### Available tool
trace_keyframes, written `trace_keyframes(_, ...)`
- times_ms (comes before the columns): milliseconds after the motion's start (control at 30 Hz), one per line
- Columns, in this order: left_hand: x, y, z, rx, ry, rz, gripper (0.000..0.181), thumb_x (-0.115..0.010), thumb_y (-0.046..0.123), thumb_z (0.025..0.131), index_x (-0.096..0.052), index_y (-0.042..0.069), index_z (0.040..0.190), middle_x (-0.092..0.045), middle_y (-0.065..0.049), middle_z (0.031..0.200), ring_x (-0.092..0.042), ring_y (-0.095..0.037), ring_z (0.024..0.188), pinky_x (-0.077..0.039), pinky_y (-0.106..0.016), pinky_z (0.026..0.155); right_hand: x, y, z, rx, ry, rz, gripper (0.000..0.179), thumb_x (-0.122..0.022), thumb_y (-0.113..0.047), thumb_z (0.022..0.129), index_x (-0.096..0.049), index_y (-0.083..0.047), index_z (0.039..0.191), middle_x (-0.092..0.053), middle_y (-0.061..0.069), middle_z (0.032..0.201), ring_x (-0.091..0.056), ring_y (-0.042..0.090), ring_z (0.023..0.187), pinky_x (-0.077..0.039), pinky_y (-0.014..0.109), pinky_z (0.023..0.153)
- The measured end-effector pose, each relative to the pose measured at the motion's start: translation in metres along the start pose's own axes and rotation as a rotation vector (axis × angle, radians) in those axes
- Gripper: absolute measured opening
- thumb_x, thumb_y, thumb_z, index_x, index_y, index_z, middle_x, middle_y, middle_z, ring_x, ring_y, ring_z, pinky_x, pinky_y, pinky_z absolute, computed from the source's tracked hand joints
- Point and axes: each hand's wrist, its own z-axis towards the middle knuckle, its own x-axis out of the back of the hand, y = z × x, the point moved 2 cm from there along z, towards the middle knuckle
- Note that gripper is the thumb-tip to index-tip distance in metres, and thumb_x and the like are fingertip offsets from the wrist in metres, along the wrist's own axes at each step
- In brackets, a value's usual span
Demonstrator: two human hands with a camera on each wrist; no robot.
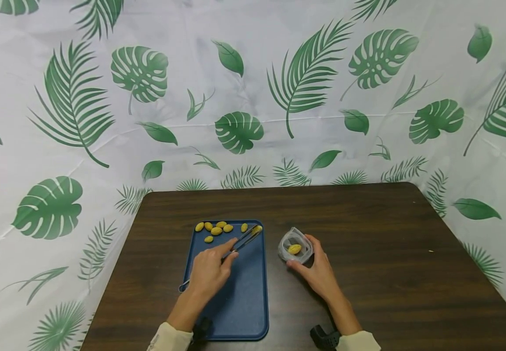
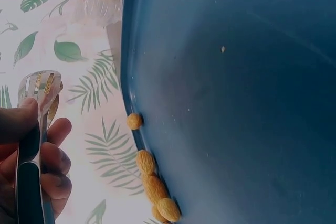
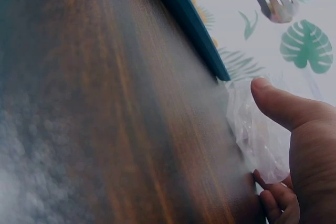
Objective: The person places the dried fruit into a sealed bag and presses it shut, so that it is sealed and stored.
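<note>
My left hand point(image 1: 210, 269) grips metal tongs point(image 1: 245, 239) over the blue tray point(image 1: 240, 302). The tong tips are around a yellow-brown nut in its shell point(image 1: 258, 228) by the tray's far right corner. In the left wrist view the tongs point(image 2: 41, 85) rise above the tray's edge. Right of the tray, my right hand point(image 1: 319, 273) holds a clear, crinkled plastic bag point(image 1: 284, 243), thumb on one side and fingers on the other. One nut point(image 1: 294, 249) shows inside it. Several more nuts point(image 1: 216, 231) lie along the tray's far edge.
The tray lies on a dark wooden table point(image 1: 389, 263). Behind the table hangs a white cloth with green leaves point(image 1: 240, 131). A small pale scrap point(image 1: 431, 251) lies on the right part of the table.
</note>
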Motion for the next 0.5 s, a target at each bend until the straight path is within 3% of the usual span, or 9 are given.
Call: trace_keyframes(500, -0.006, 0.012, 0.0, -0.006, -0.047, -0.025, 0.037, -0.076, 0.024, 0.094, -0.073, 0.015, 0.13, -0.081, -0.004, 0.103, -0.032, -0.002, 0.048, -0.031, -0.022, 0.05, 0.001, -0.003, -0.001, -0.006, -0.005, 0.001, 0.092, -0.087, -0.043, 0.082, -0.037, -0.017, 0.155, -0.056, 0.018, 0.147, -0.052, 0.04, 0.129, -0.039, 0.065, 0.106)
